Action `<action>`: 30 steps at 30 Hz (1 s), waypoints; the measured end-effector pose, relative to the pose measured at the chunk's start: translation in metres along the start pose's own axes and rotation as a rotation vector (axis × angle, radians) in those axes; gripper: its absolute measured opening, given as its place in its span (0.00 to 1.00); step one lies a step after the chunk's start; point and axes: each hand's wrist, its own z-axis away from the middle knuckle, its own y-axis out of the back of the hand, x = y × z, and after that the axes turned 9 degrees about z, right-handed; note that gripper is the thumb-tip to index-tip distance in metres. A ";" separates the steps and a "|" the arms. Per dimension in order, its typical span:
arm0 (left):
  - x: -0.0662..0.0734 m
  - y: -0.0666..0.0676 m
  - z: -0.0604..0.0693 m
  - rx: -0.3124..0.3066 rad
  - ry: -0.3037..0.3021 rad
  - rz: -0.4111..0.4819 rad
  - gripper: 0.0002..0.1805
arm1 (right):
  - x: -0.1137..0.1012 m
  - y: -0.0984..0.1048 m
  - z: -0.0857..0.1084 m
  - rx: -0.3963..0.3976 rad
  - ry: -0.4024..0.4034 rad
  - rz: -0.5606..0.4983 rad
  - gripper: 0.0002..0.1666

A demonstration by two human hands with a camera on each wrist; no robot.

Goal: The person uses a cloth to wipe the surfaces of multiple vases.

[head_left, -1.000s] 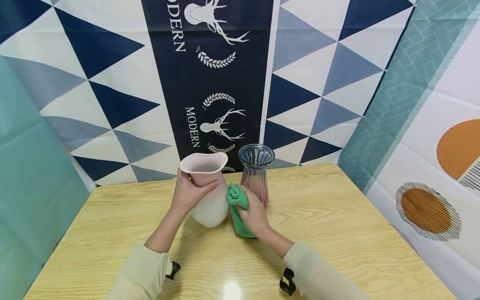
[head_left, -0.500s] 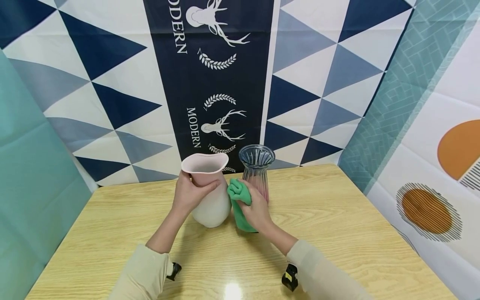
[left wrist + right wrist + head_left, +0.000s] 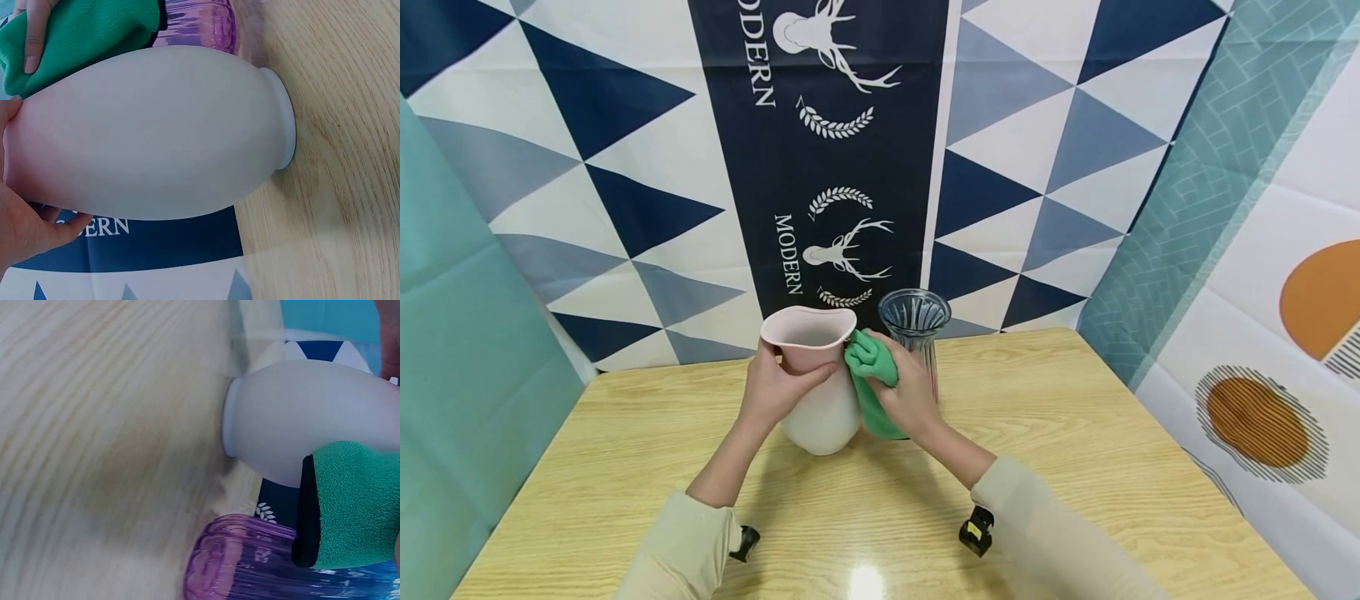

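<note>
A white vase with a pink neck (image 3: 822,417) stands upright on the table; its pale body (image 3: 169,134) fills the left wrist view. My left hand (image 3: 773,385) grips it round the neck, thumb across the front. In my right hand (image 3: 912,392) a folded green cloth (image 3: 872,362) is pinched, against the right side of the vase near the rim. Its dark-edged lower part (image 3: 353,506) hangs between the two vases in the right wrist view. Just behind my right hand is a ribbed glass vase (image 3: 914,315), blue above and pink-purple below (image 3: 215,562).
The wooden table (image 3: 1060,467) extends to both sides and in front of the vases. Close behind them rises a patterned backdrop (image 3: 1000,150). Teal cloth (image 3: 467,350) hangs at the left, and a printed panel (image 3: 1232,333) at the right.
My right hand has moved up and slightly left with the cloth, from beside the white vase's body to near its rim. The left hand and both vases have stayed about where they were.
</note>
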 end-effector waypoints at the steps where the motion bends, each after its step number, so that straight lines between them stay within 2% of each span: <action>1: 0.000 0.000 0.000 -0.004 -0.001 0.002 0.46 | -0.001 0.000 -0.001 -0.004 0.002 0.001 0.32; 12: 0.000 0.007 -0.003 -0.070 0.022 0.022 0.45 | -0.005 -0.002 -0.007 -0.012 0.058 0.063 0.32; 19: 0.001 0.010 -0.004 -0.102 0.035 0.057 0.44 | -0.005 -0.002 -0.004 -0.052 0.035 0.046 0.31; 25: 0.000 0.011 -0.004 -0.117 0.041 0.052 0.44 | -0.003 -0.004 0.001 -0.059 0.032 0.046 0.31; 30: -0.001 0.012 -0.005 -0.135 0.040 0.072 0.43 | -0.003 -0.004 0.006 -0.080 -0.006 0.024 0.31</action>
